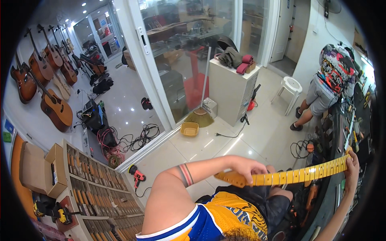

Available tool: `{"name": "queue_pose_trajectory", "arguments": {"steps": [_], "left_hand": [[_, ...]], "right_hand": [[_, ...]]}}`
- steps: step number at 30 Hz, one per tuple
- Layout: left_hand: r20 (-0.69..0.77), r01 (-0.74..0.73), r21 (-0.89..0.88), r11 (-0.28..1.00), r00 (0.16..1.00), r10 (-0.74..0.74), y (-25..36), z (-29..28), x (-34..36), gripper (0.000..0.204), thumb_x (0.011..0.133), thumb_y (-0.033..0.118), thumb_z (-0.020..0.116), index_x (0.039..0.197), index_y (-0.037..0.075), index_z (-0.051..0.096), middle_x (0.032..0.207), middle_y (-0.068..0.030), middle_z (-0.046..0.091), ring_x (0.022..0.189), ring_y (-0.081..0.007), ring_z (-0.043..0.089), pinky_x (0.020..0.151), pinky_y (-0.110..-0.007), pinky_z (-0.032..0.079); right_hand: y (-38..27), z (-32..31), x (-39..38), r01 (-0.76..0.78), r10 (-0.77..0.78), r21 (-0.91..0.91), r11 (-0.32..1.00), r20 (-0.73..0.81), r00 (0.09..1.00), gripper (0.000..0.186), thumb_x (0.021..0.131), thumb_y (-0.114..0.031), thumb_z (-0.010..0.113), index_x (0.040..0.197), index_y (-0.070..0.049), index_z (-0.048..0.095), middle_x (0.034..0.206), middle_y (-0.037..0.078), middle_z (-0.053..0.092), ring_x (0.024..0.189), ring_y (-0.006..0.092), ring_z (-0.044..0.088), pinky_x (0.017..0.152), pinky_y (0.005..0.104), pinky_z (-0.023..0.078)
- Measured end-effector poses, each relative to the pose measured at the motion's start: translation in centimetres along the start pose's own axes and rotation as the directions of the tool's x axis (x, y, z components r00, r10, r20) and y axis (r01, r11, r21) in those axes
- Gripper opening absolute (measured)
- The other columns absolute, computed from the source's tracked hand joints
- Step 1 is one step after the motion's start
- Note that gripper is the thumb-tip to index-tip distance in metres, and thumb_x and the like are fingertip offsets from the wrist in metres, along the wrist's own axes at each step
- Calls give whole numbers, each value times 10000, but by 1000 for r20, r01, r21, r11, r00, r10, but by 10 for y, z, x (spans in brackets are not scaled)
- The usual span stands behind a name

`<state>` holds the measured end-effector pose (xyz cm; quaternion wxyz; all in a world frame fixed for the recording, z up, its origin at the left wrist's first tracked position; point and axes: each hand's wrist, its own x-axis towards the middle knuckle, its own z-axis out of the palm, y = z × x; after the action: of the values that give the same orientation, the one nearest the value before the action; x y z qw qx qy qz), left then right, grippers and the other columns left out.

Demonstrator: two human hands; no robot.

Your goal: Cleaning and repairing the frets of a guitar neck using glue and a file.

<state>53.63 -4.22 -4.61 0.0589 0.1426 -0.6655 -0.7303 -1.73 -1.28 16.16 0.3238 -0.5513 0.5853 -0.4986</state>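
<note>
A yellow guitar neck (301, 175) with metal frets and dark dot inlays lies crosswise in front of me, held by both hands. My left hand (247, 168) wraps over its left end, fingers curled on it near the broader tip. At the far right, my right hand (350, 164) grips the other end, thumb and fingers around it. My lap and dark shorts (261, 193) are partly visible beneath the neck.
A cluttered workbench (341, 136) runs along the right, where another person (329, 76) stands. Wooden slotted racks (96, 184) and a power tool (136, 174) sit at lower left. A cabinet (227, 94), white stool (289, 88) and loose cables (301, 148) are ahead.
</note>
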Motion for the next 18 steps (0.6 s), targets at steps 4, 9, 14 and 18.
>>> {"name": "queue_pose_trajectory", "arguments": {"steps": [4, 9, 14, 18], "left_hand": [[-222, 109, 566, 817, 975, 24, 40, -2, 19, 934, 853, 152, 934, 1622, 4, 426, 1392, -239, 729, 1290, -348, 724, 1077, -451, 582], [-589, 351, 748, 563, 742, 320, 39, -27, 38, 625, 901, 125, 890, 1435, 61, 574, 1259, -233, 743, 1208, -450, 727, 1019, -502, 583], [-414, 194, 903, 382, 625, 662, 82, -57, 82, 361, 922, 5, 834, 1241, 20, 667, 1228, -184, 747, 1099, -412, 742, 944, -469, 598], [-251, 172, 968, 184, 622, 742, 116, -70, 107, 358, 918, -17, 827, 1246, 18, 688, 1258, -159, 786, 1120, -389, 748, 975, -471, 577]], "right_hand": [[20, -58, -46, -99, 96, -39, 994, -87, 992, 590, 1079, -323, 740, 1573, -33, 598, 1218, 12, 718, 1058, 100, 710, 914, 284, 564], [30, -28, -51, -264, 252, -7, 965, -271, 929, 361, 1033, -382, 783, 1242, -102, 693, 1119, 56, 742, 1027, 184, 755, 883, 394, 630], [52, -49, -96, -378, 391, 100, 920, -278, 877, 334, 1091, -400, 732, 1236, -106, 664, 1098, 70, 767, 834, 173, 773, 815, 335, 648], [32, -49, -124, -367, 385, 114, 923, -296, 874, 332, 1143, -371, 660, 1364, -123, 652, 1069, 53, 750, 809, 125, 755, 777, 293, 642]]}}
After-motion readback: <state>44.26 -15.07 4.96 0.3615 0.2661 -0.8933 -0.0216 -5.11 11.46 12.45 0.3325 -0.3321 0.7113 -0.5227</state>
